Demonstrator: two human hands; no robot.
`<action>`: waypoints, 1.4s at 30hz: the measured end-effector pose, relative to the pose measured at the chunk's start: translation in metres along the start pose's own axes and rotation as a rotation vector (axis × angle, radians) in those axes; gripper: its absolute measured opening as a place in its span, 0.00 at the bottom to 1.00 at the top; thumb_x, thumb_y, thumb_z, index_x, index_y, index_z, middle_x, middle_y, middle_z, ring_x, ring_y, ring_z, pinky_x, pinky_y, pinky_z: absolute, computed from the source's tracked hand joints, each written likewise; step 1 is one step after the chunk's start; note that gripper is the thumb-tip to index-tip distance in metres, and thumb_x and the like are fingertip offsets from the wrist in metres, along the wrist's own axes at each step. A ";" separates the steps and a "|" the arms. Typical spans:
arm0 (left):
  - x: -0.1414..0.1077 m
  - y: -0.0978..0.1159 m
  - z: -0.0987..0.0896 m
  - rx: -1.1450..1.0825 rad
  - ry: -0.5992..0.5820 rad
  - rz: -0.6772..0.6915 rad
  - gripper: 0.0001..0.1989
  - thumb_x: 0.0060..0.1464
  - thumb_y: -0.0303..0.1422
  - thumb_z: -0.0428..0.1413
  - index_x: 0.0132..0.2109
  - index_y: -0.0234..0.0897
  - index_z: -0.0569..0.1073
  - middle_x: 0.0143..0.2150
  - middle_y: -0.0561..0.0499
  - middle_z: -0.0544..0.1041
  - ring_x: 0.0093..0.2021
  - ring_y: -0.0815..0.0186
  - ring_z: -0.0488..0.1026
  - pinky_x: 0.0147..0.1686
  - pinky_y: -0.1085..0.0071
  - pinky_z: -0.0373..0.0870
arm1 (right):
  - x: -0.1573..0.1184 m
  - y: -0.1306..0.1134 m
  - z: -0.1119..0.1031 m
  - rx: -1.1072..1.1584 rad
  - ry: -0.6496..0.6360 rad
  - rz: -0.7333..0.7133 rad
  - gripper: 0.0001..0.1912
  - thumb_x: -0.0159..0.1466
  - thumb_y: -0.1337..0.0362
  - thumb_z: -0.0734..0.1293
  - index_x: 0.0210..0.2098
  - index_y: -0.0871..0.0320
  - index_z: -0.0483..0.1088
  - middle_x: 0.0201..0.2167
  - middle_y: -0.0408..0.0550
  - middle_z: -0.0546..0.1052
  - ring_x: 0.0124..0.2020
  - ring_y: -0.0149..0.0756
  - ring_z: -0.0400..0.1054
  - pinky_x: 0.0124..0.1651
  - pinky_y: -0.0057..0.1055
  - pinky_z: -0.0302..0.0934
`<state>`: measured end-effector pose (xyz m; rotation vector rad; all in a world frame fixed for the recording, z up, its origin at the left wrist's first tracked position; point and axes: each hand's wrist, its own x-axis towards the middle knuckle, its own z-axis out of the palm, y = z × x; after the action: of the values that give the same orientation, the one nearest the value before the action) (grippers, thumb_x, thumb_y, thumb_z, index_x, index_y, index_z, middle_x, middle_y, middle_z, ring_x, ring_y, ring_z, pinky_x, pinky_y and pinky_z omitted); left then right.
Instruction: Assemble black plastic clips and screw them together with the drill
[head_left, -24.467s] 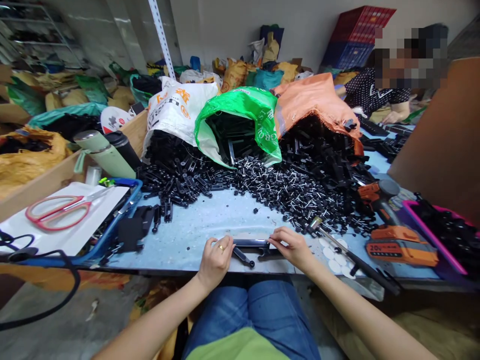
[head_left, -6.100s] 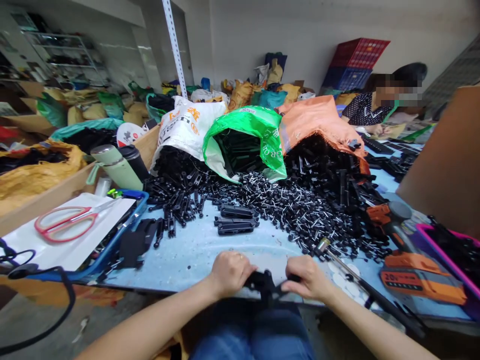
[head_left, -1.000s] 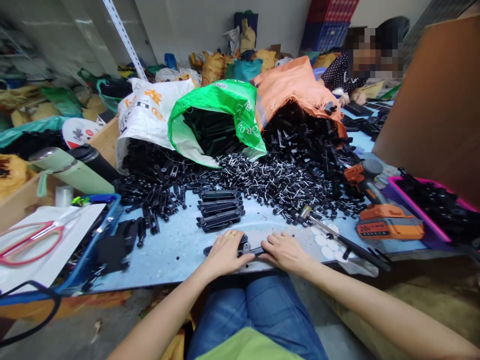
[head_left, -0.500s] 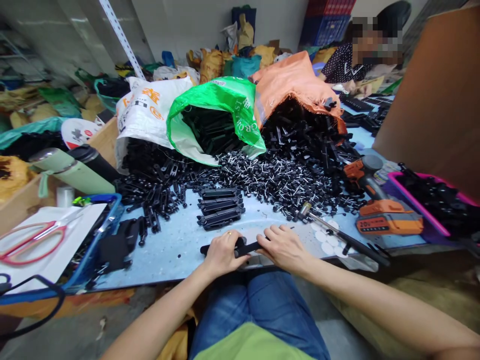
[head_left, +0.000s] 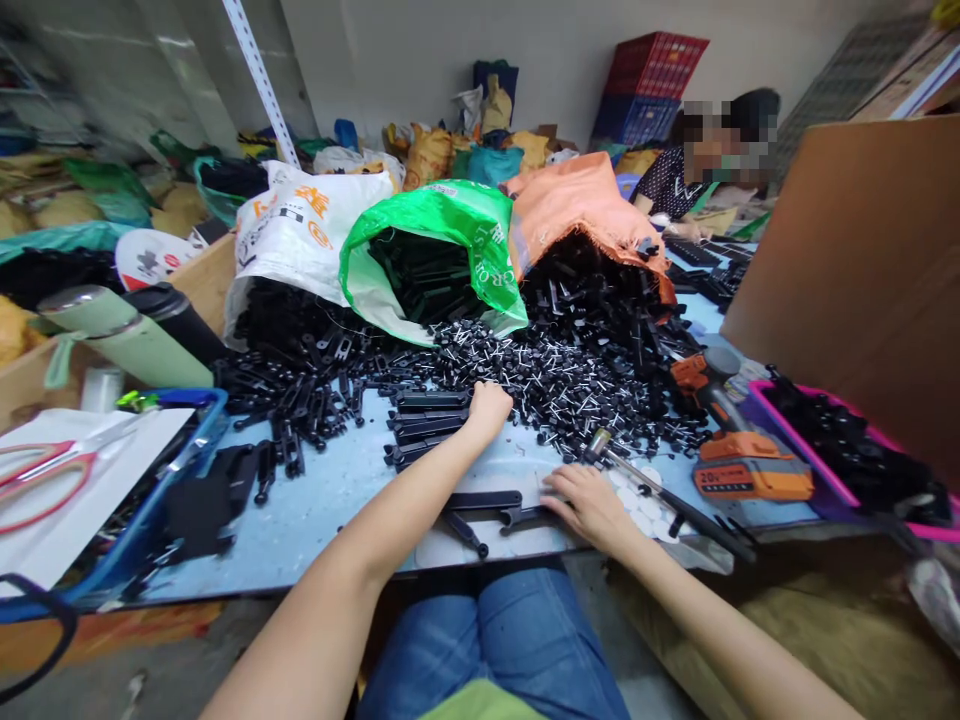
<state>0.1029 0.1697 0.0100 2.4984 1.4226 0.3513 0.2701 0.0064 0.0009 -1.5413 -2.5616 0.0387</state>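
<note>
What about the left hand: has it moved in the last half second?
Yes, the left hand has moved forward, closer to the green sack, now by the pile of pins.

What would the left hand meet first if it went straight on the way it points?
Probably the heap of black-headed pins just past the left hand; depth is unclear, so they may touch.

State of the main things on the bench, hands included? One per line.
Left hand: at pin pile edge, grip hidden
Right hand: fingers extended, at right end of black pieces
Black pieces: lying on bench, unclear if all joined
Pin pile: loose, heaped
Green sack: open, filled
White sack: open, spilling
Orange sack: open, spilling
Drill: unheld
Hammer: lying, unheld
Scissors: lying, partly out of frame
Pink-rimmed basket: filled
</note>
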 end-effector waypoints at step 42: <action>-0.219 -0.029 -0.016 -0.155 0.417 -0.025 0.13 0.59 0.29 0.45 0.45 0.33 0.72 0.38 0.42 0.75 0.41 0.60 0.71 0.44 0.61 0.69 | 0.018 -0.053 -0.001 0.177 0.178 -0.164 0.10 0.67 0.64 0.56 0.41 0.59 0.67 0.37 0.54 0.73 0.37 0.36 0.68 0.38 0.30 0.63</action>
<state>-0.0339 -0.0034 -0.0029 2.3688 1.4970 0.9846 0.2153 -0.0026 0.0089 -1.2116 -2.4606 0.1018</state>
